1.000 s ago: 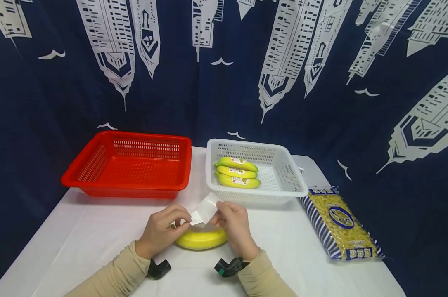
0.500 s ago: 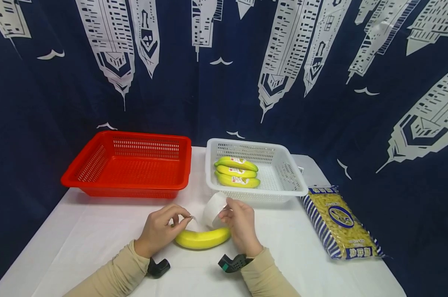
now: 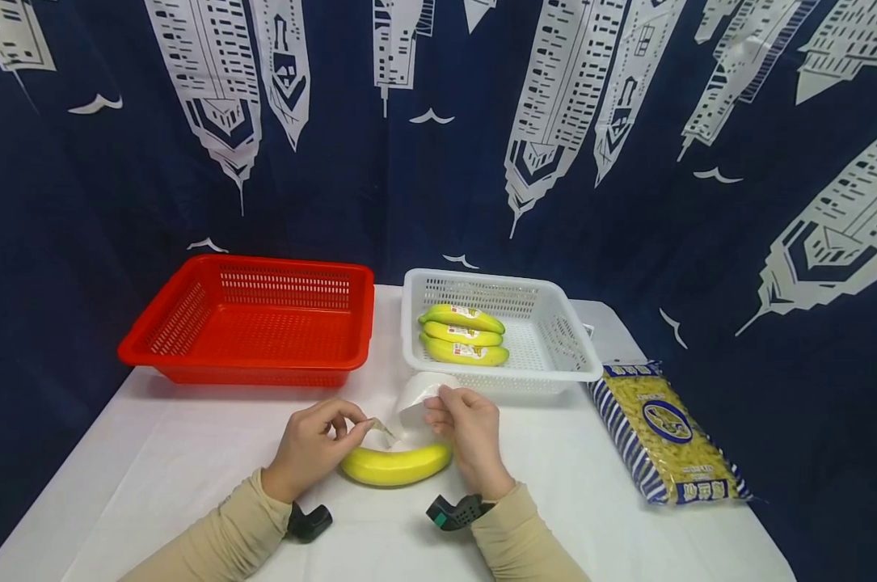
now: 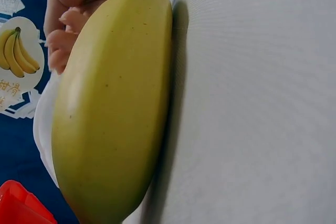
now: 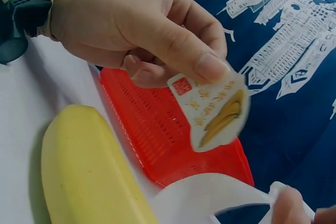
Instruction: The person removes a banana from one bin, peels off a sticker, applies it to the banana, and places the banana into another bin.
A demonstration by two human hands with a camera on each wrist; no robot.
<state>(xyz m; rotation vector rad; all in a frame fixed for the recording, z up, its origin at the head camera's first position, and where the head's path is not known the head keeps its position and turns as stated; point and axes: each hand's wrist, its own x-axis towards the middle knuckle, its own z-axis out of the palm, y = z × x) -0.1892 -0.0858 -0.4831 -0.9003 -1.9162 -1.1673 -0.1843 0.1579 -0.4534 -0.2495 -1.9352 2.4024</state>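
A sticker (image 5: 212, 111) printed with bananas and lettering is pinched between the thumb and fingers of my left hand (image 3: 313, 449). My right hand (image 3: 469, 432) holds a curled white strip of backing paper (image 3: 418, 392) by thumb and fingertips. In the right wrist view the sticker hangs apart from the strip. Both hands are above a yellow banana (image 3: 396, 466), which lies crosswise on the white table. It shows no sticker and fills much of the left wrist view, partly covering the right hand's fingers there.
A red plastic basket (image 3: 285, 377) stands at the back left. Beside it, a white basket (image 3: 576, 356) contains three bananas (image 3: 464, 354) bearing labels. A bag of pasta (image 3: 664, 432) lies along the table's right edge. Behind hangs a dark blue curtain (image 3: 438, 186).
My left hand has peeled the sticker off the white strip. The right hand has drawn the strip slightly to the right, and it now curls. The banana has stayed in place.
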